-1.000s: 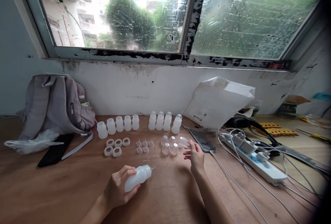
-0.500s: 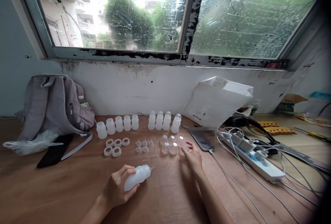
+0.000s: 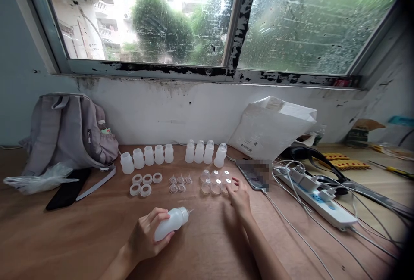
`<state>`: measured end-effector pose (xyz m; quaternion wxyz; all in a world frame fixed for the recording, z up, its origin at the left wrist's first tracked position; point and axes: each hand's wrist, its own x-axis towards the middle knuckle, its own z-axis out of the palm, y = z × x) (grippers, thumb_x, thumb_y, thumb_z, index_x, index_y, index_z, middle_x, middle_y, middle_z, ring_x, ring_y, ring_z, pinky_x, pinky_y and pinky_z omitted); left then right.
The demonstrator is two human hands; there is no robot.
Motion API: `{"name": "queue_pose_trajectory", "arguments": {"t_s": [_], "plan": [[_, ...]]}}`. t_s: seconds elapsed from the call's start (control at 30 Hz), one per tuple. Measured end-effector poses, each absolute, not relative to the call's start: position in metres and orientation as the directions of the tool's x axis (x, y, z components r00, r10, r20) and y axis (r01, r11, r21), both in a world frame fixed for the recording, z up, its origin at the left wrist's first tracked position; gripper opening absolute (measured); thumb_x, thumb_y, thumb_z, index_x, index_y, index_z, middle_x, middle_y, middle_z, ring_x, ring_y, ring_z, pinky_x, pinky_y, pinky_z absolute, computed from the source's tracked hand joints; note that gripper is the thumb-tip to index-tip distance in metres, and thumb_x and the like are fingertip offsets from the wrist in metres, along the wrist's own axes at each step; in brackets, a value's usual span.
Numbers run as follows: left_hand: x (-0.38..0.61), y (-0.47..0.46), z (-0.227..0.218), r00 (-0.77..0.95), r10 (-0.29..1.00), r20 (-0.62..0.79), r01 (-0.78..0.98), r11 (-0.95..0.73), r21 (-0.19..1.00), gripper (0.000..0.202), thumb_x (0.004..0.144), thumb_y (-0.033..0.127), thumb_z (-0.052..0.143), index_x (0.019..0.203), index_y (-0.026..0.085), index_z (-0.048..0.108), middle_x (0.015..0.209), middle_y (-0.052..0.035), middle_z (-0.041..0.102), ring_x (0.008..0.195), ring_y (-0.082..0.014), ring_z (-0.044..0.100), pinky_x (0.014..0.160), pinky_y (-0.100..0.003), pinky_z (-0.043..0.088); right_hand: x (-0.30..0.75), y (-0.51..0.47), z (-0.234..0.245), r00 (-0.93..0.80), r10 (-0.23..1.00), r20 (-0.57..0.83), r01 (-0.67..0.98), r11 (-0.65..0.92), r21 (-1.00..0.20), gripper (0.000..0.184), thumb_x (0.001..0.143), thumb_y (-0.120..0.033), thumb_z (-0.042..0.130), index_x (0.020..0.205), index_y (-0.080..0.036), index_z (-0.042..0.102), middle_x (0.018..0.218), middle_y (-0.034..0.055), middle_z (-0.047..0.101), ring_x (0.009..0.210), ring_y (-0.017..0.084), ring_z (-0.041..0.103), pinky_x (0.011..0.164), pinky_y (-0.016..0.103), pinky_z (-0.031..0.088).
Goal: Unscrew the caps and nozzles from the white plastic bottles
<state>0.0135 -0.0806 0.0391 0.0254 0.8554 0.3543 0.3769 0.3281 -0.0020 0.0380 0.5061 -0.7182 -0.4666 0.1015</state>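
My left hand is wrapped around a frosted white baby bottle. The bottle is tilted, and its clear nipple points to the right. My right hand has its thumb and fingers around a clear bottle cap at the right end of the cap group; the cap still rests on the table. Several more clear caps sit just left of it. Clear nipples and white rings lie in groups further left. Behind them stand open bottles and several capped bottles.
A phone with a charging cable lies right of my right hand. Beyond it are a power strip with cables, a white bag and black headphones. At the left stand a grey backpack and a plastic bag.
My right hand has shifted very slightly, and the top of the cap at its fingers shows more plainly. My left hand and the bottle have barely moved.
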Motion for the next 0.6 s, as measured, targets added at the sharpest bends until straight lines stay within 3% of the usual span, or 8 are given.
{"name": "queue_pose_trajectory", "arguments": {"t_s": [0.07,0.17,0.23,0.33,0.6], "plan": [[0.014,-0.081,0.04,0.466,0.622,0.63,0.59,-0.748,0.303,0.034,0.07,0.024,0.054,0.102,0.02,0.041,0.093,-0.007,0.054,0.079,-0.0162,0.058,0.062,-0.025,0.049,0.321,-0.007,0.042,0.544,0.753,0.371,0.548,0.016,-0.836,0.035,0.064,-0.035,0.05,0.093,-0.016,0.056,0.087,0.0087,0.056,0.063,0.017,0.053,0.061,0.031,0.042],[0.014,-0.081,0.041,0.465,0.616,0.636,0.593,-0.75,0.293,0.034,0.07,0.024,0.054,0.101,0.02,0.041,0.092,-0.0067,0.055,0.079,-0.0162,0.058,0.061,-0.024,0.05,0.3,-0.014,0.044,0.342,0.897,0.279,0.317,0.169,-0.933,0.025,0.067,-0.03,0.048,0.084,-0.016,0.058,0.069,0.0036,0.057,0.055,0.015,0.051,0.052,0.028,0.042],[0.014,-0.081,0.041,0.462,0.614,0.64,0.594,-0.75,0.29,0.033,0.07,0.024,0.053,0.101,0.02,0.042,0.091,-0.0063,0.055,0.078,-0.016,0.058,0.061,-0.024,0.05,0.284,-0.018,0.042,0.097,0.98,0.174,0.112,0.163,-0.98,0.02,0.065,-0.027,0.05,0.078,-0.015,0.06,0.066,0.0027,0.059,0.059,0.016,0.054,0.052,0.027,0.044],[0.014,-0.08,0.041,0.451,0.618,0.643,0.6,-0.744,0.294,0.032,0.07,0.024,0.053,0.1,0.02,0.042,0.091,-0.0064,0.055,0.078,-0.0159,0.058,0.06,-0.024,0.05,0.269,-0.017,0.038,-0.106,0.992,0.073,0.003,0.074,-0.997,0.016,0.061,-0.022,0.053,0.072,-0.015,0.064,0.069,0.0033,0.063,0.067,0.017,0.057,0.063,0.029,0.047],[0.014,-0.08,0.041,0.472,0.616,0.631,0.576,-0.757,0.308,0.033,0.07,0.021,0.053,0.101,0.021,0.041,0.092,-0.0067,0.054,0.079,-0.0155,0.058,0.062,-0.023,0.05,0.284,-0.001,0.03,-0.074,0.997,-0.003,-0.139,-0.013,-0.99,0.017,0.059,-0.025,0.056,0.066,-0.013,0.066,0.068,0.0052,0.065,0.066,0.017,0.06,0.068,0.032,0.048]]}}
